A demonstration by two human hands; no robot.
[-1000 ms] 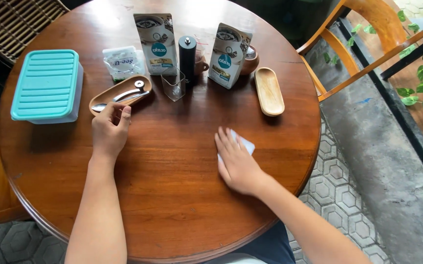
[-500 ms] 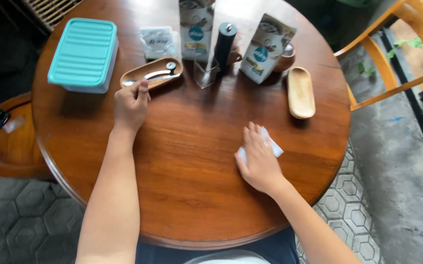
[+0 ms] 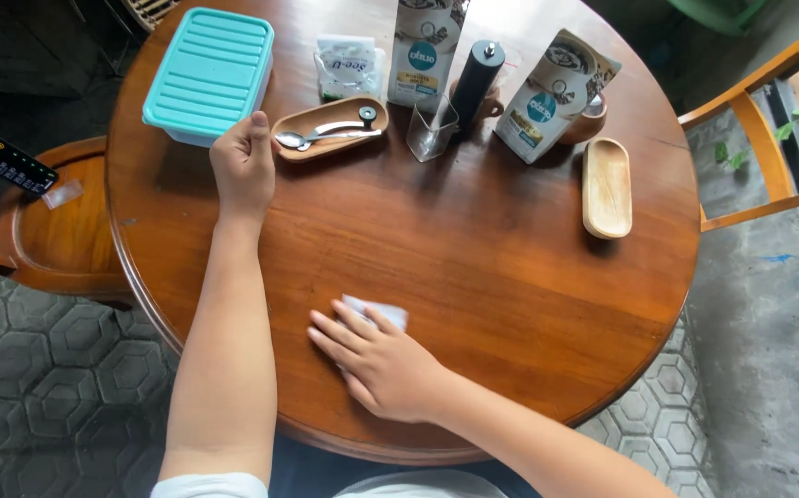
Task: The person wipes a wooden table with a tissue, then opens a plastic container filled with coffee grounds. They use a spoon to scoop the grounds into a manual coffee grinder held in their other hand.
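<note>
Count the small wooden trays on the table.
2. One wooden tray holding a spoon lies beside the left hand; an empty wooden tray lies at the table's right side. None seems hidden.

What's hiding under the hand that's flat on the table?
A white cloth or tissue lies under the right hand on the round wooden table. Only its far edge shows past the fingers; the palm covers the rest, so its full shape cannot be seen.

Left hand (image 3: pixel 244 161) loosely curled at arm's reach, right hand (image 3: pixel 379 361) flat, palm down, fingers spread
</note>
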